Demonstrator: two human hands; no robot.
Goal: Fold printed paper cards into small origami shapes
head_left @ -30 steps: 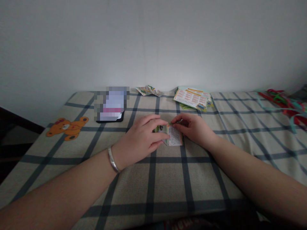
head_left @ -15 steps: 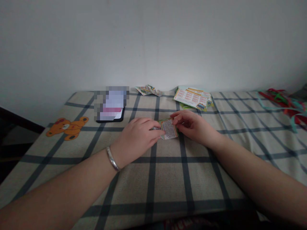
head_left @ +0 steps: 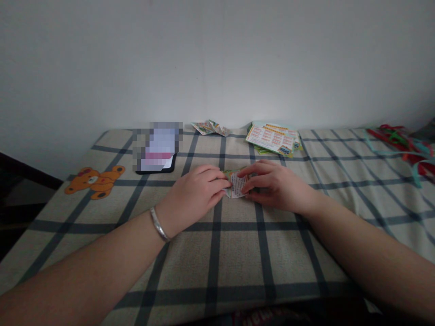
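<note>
Between my hands is a small printed paper (head_left: 238,184), folded, with dense text on a white panel and green edges. My left hand (head_left: 200,188) grips its left side, fingers closed over that edge; a silver bangle circles the wrist. From the other side my right hand (head_left: 277,183) holds the paper, its fingers lying across the right part and the thumb at the near corner. Fingers cover both ends of the paper, so its full outline is hidden.
A checked cloth (head_left: 183,267) covers the table. Toward the wall lie a phone (head_left: 159,149), folded paper pieces (head_left: 210,128) and a stack of printed sheets (head_left: 272,139). A bear cutout (head_left: 95,182) is at left, colourful ribbons (head_left: 401,145) at right.
The paper and my left hand have shifted slightly left. My right hand has gone from pinching the far right corner to spreading its fingers over the paper's right side.
</note>
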